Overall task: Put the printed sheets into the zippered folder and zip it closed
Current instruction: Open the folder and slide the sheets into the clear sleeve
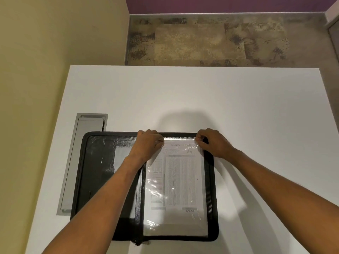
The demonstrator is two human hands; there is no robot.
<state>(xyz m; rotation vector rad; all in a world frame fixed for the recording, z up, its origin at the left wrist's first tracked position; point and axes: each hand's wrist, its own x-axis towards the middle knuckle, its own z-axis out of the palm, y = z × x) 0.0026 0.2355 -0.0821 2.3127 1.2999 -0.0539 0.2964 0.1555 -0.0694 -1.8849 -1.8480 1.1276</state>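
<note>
Zippered folder (102,173) lies open on table (183,99). Printed sheets (176,180) inside clear sleeve (156,187), below both hands. Left hand (147,143) and right hand (211,142) each pinch sleeve's top edge. Risk: uneven pull crumpling sheets, snagging zip later.

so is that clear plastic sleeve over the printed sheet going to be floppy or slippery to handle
Probably floppy: the clear sleeve shows wrinkles and crinkled glare rather than one flat reflection. Likely a bit slippery too, given its glossy surface. Both the left hand and right hand pinch its top edge, which suggests one hand wouldn't keep it straight.
</note>
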